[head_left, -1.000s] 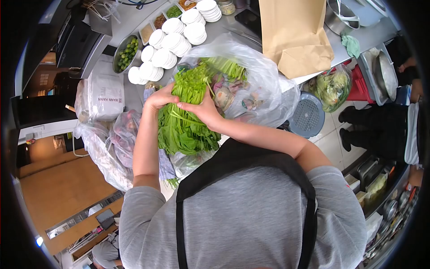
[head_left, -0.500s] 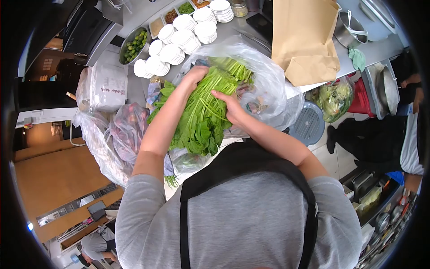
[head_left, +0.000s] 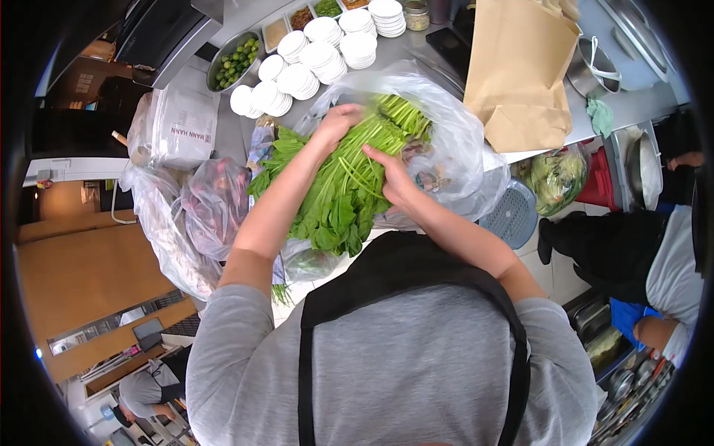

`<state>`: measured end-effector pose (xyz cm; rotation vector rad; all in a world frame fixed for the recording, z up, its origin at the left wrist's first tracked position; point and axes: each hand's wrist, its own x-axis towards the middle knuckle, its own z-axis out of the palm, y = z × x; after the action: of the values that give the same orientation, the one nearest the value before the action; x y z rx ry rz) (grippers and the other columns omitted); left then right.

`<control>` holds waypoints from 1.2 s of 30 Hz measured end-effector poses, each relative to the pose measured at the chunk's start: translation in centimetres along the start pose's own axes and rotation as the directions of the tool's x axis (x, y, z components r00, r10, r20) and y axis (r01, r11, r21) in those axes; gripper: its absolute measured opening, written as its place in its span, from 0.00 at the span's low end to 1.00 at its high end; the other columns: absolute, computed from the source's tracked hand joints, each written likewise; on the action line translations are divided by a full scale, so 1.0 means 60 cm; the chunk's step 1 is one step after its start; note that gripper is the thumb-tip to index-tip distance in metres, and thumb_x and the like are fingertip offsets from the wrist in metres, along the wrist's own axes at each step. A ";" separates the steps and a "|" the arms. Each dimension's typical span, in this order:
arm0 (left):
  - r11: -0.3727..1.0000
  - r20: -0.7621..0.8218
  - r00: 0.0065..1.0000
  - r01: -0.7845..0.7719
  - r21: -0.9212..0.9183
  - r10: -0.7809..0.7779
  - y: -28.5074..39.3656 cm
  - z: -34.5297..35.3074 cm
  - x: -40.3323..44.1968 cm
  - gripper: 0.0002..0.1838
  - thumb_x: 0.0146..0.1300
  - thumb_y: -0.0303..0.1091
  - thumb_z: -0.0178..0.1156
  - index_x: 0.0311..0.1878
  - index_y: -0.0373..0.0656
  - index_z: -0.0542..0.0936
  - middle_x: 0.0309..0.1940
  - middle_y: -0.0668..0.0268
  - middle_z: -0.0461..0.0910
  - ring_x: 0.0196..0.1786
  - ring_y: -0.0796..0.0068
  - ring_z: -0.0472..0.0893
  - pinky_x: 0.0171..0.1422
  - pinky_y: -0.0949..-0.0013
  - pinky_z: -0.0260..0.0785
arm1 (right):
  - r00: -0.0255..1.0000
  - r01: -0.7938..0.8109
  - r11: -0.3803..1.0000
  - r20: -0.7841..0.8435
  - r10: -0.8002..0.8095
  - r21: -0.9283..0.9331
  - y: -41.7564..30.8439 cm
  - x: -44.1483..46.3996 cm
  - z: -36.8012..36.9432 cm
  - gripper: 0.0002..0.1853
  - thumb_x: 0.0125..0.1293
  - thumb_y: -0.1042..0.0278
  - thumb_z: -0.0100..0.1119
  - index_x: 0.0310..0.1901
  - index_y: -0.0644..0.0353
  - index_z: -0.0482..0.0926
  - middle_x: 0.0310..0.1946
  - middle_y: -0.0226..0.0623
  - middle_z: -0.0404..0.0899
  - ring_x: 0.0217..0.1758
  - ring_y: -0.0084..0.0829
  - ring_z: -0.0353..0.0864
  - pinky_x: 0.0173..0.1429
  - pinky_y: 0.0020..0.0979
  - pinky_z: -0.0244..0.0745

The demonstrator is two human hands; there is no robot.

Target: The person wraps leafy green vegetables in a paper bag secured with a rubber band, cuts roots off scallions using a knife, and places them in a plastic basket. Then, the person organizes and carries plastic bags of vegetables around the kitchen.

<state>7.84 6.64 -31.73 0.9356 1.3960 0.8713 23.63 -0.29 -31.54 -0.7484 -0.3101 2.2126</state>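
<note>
Head view: leafy greens (head_left: pixel 338 197) lie at the worktop's (head_left: pixel 390 53) near edge, over the plastic bag (head_left: pixel 457 111), which holds more stalks (head_left: pixel 407 113). The right hand (head_left: pixel 396 181) grips them; the left hand's (head_left: pixel 341 125) blurred fingers, hold unclear, have moved from the bunch's side toward its stalk ends. A metal bowl (head_left: pixel 253 76) holds small green fruit (head_left: pixel 236 59).

Brown paper bag (head_left: pixel 520 74), matt and creased; clear plastic bag (head_left: pixel 454 119), glossy and wrinkled; smooth metal bowl (head_left: pixel 216 74).

Head cam, worn up top, looks fwd & down, wide view
</note>
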 end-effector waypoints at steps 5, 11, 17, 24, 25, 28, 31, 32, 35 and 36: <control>0.980 -0.041 0.994 -0.096 0.174 0.104 -0.011 0.005 0.011 0.07 0.59 0.23 0.53 0.38 0.38 0.78 0.33 0.72 0.79 0.36 0.84 0.75 0.44 0.79 0.66 | 0.999 0.008 1.000 -0.047 -0.008 -0.006 0.012 0.017 -0.015 0.20 0.58 0.65 0.61 0.51 0.61 0.70 0.44 0.35 0.76 0.45 0.29 0.77 0.49 0.34 0.74; 0.996 0.140 0.989 0.041 0.075 -0.051 0.009 -0.028 0.002 0.19 0.64 0.38 0.55 0.54 0.37 0.73 0.45 0.66 0.77 0.47 0.79 0.75 0.53 0.75 0.66 | 1.000 -0.018 1.000 -0.009 0.018 -0.006 0.006 0.014 -0.011 0.21 0.59 0.62 0.60 0.52 0.62 0.70 0.46 0.36 0.76 0.47 0.30 0.77 0.51 0.35 0.74; 0.859 0.438 0.863 -0.009 0.512 -0.253 0.003 -0.061 -0.010 0.47 0.54 0.59 0.59 0.67 0.36 0.55 0.63 0.50 0.62 0.65 0.64 0.63 0.67 0.68 0.54 | 0.996 -0.038 0.999 0.076 0.035 0.031 0.006 0.012 -0.007 0.24 0.59 0.61 0.60 0.55 0.61 0.67 0.48 0.37 0.74 0.51 0.31 0.74 0.55 0.35 0.71; 0.889 0.600 0.783 -0.149 0.433 -0.161 0.088 -0.108 -0.104 0.61 0.33 0.34 0.72 0.69 0.36 0.44 0.63 0.57 0.61 0.64 0.69 0.61 0.68 0.67 0.52 | 0.935 0.353 0.894 0.129 -0.330 -0.276 0.020 -0.024 0.087 0.42 0.50 0.63 0.69 0.61 0.64 0.54 0.54 0.40 0.65 0.57 0.33 0.67 0.60 0.34 0.64; 0.887 0.605 0.778 -0.147 0.437 -0.169 0.099 -0.116 -0.120 0.61 0.33 0.34 0.72 0.69 0.36 0.44 0.63 0.57 0.61 0.64 0.69 0.61 0.68 0.67 0.52 | 0.879 0.473 0.802 0.134 -0.458 -0.365 0.029 -0.023 0.097 0.45 0.47 0.62 0.71 0.62 0.65 0.52 0.55 0.42 0.65 0.58 0.33 0.66 0.62 0.35 0.63; 0.834 0.557 0.804 -0.152 0.530 -0.208 0.118 -0.120 -0.166 0.63 0.26 0.34 0.75 0.68 0.35 0.47 0.63 0.57 0.61 0.64 0.69 0.61 0.68 0.67 0.53 | 0.827 0.559 0.706 0.237 -0.509 -0.434 0.055 -0.007 0.111 0.54 0.41 0.59 0.75 0.64 0.66 0.46 0.58 0.46 0.59 0.63 0.37 0.60 0.66 0.36 0.57; 0.858 0.457 0.876 -0.109 0.503 -0.156 0.116 -0.116 -0.192 0.63 0.24 0.36 0.77 0.68 0.36 0.49 0.62 0.57 0.62 0.64 0.69 0.61 0.68 0.67 0.52 | 0.835 0.550 0.752 0.261 -0.484 -0.364 0.062 -0.005 0.118 0.56 0.39 0.58 0.75 0.64 0.67 0.46 0.59 0.47 0.58 0.64 0.38 0.59 0.67 0.37 0.55; 0.861 0.425 0.893 -0.094 0.500 -0.149 0.115 -0.114 -0.196 0.62 0.26 0.35 0.76 0.67 0.36 0.50 0.62 0.58 0.62 0.64 0.69 0.61 0.68 0.67 0.53 | 0.835 0.550 0.749 0.265 -0.482 -0.369 0.063 -0.006 0.120 0.57 0.39 0.58 0.75 0.65 0.67 0.45 0.60 0.48 0.57 0.65 0.38 0.58 0.67 0.37 0.55; 0.891 0.330 0.937 -0.053 0.451 -0.111 0.101 -0.132 -0.211 0.57 0.29 0.34 0.76 0.66 0.36 0.54 0.61 0.59 0.64 0.64 0.69 0.63 0.67 0.66 0.54 | 0.821 0.571 0.720 0.260 -0.509 -0.393 0.080 -0.009 0.132 0.60 0.38 0.56 0.75 0.66 0.68 0.42 0.62 0.52 0.52 0.67 0.43 0.53 0.69 0.40 0.51; 0.915 0.269 0.960 -0.035 0.403 -0.082 0.097 -0.142 -0.217 0.54 0.31 0.33 0.76 0.65 0.37 0.57 0.61 0.60 0.65 0.63 0.69 0.64 0.67 0.65 0.55 | 0.822 0.569 0.722 0.258 -0.508 -0.393 0.082 -0.017 0.141 0.60 0.38 0.56 0.75 0.66 0.68 0.42 0.62 0.52 0.52 0.67 0.43 0.53 0.69 0.40 0.51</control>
<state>-0.51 -2.79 -20.89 1.2998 1.3564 0.4082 16.19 -4.27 -26.52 -0.6397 -1.0157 1.6296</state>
